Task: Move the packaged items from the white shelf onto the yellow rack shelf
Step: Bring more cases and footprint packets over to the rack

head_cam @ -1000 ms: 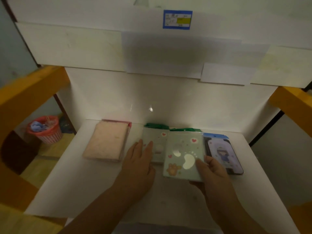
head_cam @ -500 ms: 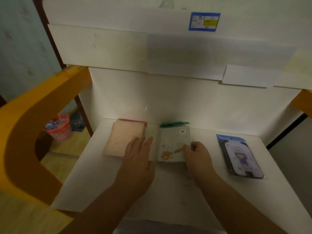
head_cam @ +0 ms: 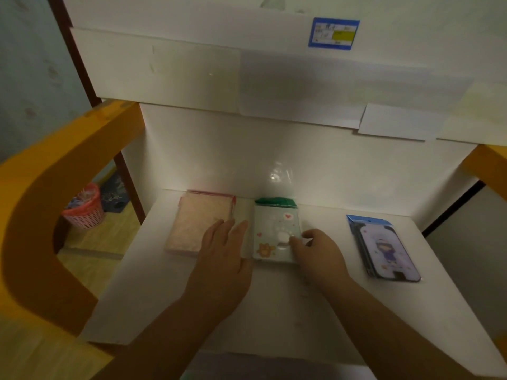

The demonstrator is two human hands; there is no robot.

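packaged items lay in a row on the flat white shelf (head_cam: 274,311), and the middle one, a pale green plastic-wrapped pack with hearts, a small bear and a green header (head_cam: 275,231), served as the landmark. it lay flat near the back wall of the shelf, header end toward the wall. the right hand (head_cam: 318,252) rested at the pack's near right corner, fingers curled, the fingertips (head_cam: 295,239) pressing on the pack's face beside a round white patch; whether the thumb reached under the edge could not be told. the left hand (head_cam: 223,259) lay flat on the shelf just left of the green pack, fingers straight and close together, its fingertips reaching the near right corner of a pink, soft-looking flat pack in clear wrap (head_cam: 199,224). that pink pack lay to the left of the green one, a narrow strip of shelf between them. well to the right of the green pack lay a stack of blue-headed packs printed with a cartoon figure on lilac (head_cam: 384,249), tilted slightly. left of the shelf curved a yellow rack frame (head_cam: 35,204), and beyond it a pink mesh basket (head_cam: 83,207) stood on the floor. high above the green pack a blue-bordered label (head_cam: 334,32) was stuck to the white panel.
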